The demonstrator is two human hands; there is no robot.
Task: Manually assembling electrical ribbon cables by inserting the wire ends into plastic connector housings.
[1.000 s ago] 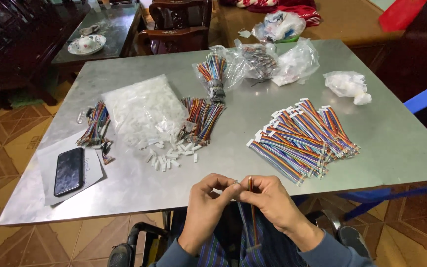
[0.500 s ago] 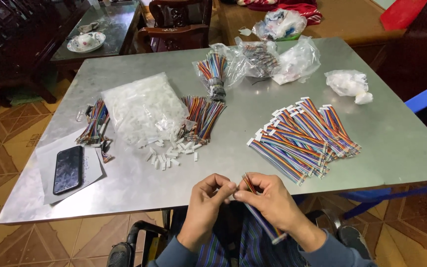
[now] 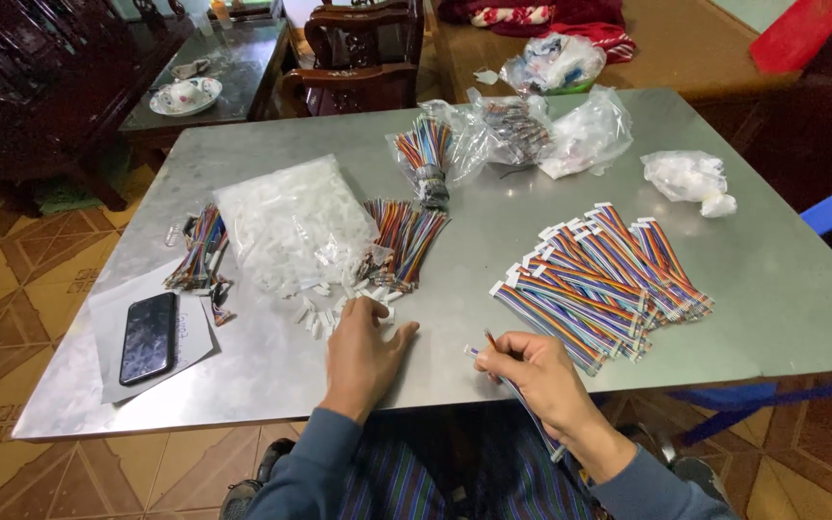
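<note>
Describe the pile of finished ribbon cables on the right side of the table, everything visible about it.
The pile of ribbon cables lies flat on the grey metal table, fanned out in overlapping layers that run diagonally. Each cable is a flat band of rainbow-coloured wires; small white plastic connectors show at many ends, mostly along the upper left edge. The pile rests loose, unbagged. The right hand sits just in front of its near corner, holding a separate cable, apparently not touching the pile.

The table is dull brushed metal, smooth. Clear, crinkly plastic bags hold white plastic connectors. The wires wear glossy coloured plastic. A glossy black phone lies on matt paper. The chair is polished dark wood.
</note>
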